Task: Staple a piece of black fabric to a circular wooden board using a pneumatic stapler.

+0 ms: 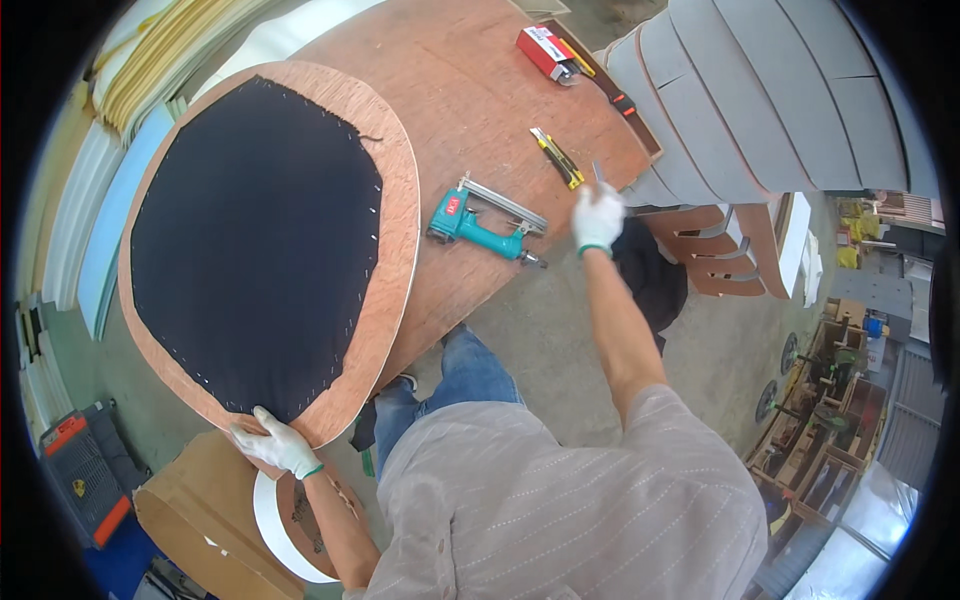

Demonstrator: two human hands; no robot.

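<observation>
An oval plywood panel (398,170) lies at the left of the table, with black fabric (255,240) stapled around its face. My left hand (275,445), in a white glove, rests at the panel's near edge, fingers stretched out and touching the wood and fabric border. Over the table's right edge, my gloved right hand (599,217) is closed, slightly blurred. A thin grey metal strip (597,172) shows just beyond its fingers; whether it is held is unclear. Between panel and right hand lies a teal staple gun (485,228). A yellow and black utility knife (557,158) lies beyond it.
The wooden table (450,80) carries a red and white box (547,52) near its far right corner. Large grey curved panels (760,95) are stacked at the right, above slotted plywood pieces (715,250). Black material (650,275) hangs below my right hand. A cardboard box (205,520) stands lower left.
</observation>
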